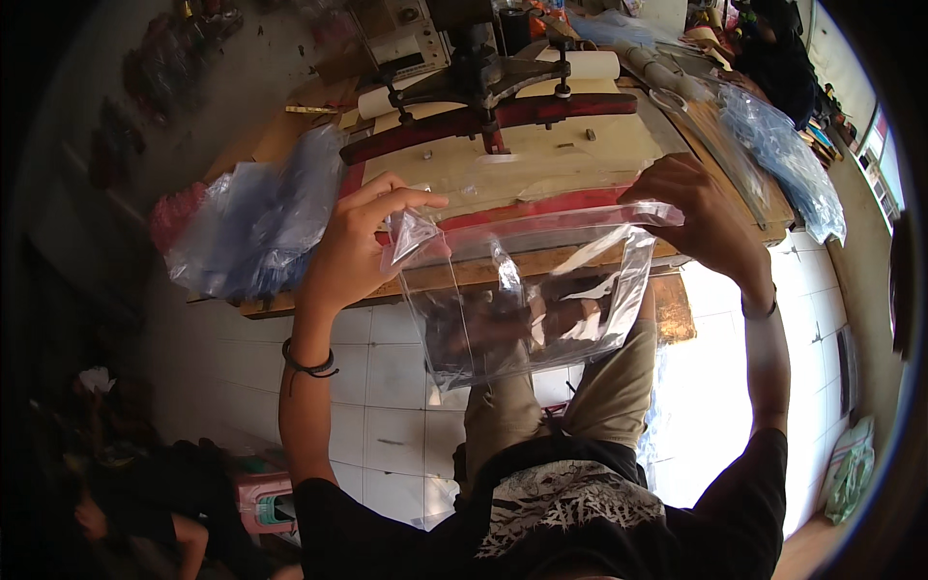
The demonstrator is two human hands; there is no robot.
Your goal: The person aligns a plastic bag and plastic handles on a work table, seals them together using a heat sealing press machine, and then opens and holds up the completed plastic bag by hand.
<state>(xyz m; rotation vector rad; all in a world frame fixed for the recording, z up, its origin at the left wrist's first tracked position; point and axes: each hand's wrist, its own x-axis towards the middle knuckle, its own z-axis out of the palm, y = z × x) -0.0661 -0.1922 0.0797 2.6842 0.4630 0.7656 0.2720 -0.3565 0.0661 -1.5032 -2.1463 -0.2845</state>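
Note:
A clear plastic bag (527, 319) hangs in front of my lap, with its upper edge stretched between my two hands. My left hand (353, 237) is closed on the bag's left upper corner, where the plastic folds and creases. At the right upper corner my right hand (701, 208) curls its fingers over the edge and grips it. Just beyond the bag stands a bench press with a long curved dark-red bar (580, 104) raised above a pale padded bed (541, 155). The bag's upper edge lies along the bed's red front strip.
Clear plastic sheets or bags (261, 213) are heaped on the bench's left side. More bluish plastic (783, 145) lies at the right, near scissors (667, 100). A control box (401, 39) stands behind the press. Another person (164, 503) is at the lower left, beside a pink stool (266, 498).

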